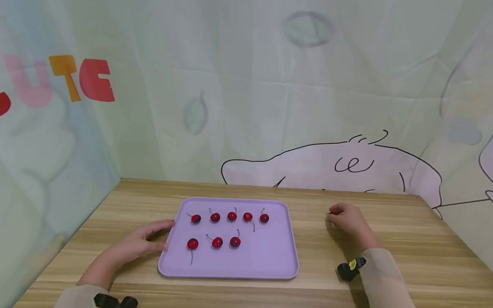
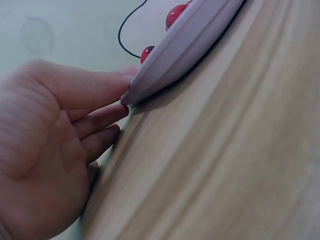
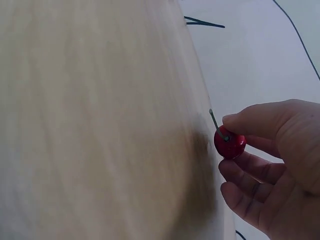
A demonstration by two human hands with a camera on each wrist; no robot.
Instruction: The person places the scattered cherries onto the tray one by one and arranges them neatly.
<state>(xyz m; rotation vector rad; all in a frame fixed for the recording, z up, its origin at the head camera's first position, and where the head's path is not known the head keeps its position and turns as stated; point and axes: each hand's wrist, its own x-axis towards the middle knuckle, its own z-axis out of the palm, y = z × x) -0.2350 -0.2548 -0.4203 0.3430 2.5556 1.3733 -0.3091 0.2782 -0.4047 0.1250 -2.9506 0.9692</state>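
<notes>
A lilac tray point(image 1: 267, 263) lies on the table with red cherries on it in two rows. The back row has several, among them one cherry point(image 1: 264, 218) at its right end; the front row has three, with one cherry point(image 1: 235, 241) rightmost. My left hand point(image 1: 135, 243) rests at the tray's left side, its thumb and fairly straight fingers spread along the rim. To the right of the tray, my right hand point(image 1: 350, 221) pinches a single cherry point(image 3: 230, 143) between thumb and fingers, just above the table. That cherry's green stem points up and away from the fingers.
The wood-grain table point(image 1: 249, 299) extends around the tray on all sides. Behind it hangs a pale printed curtain point(image 1: 248, 104) with cartoon drawings and coloured letters. A small black device point(image 1: 350, 268) is worn at the right cuff, another black device point(image 1: 115, 303) at the left.
</notes>
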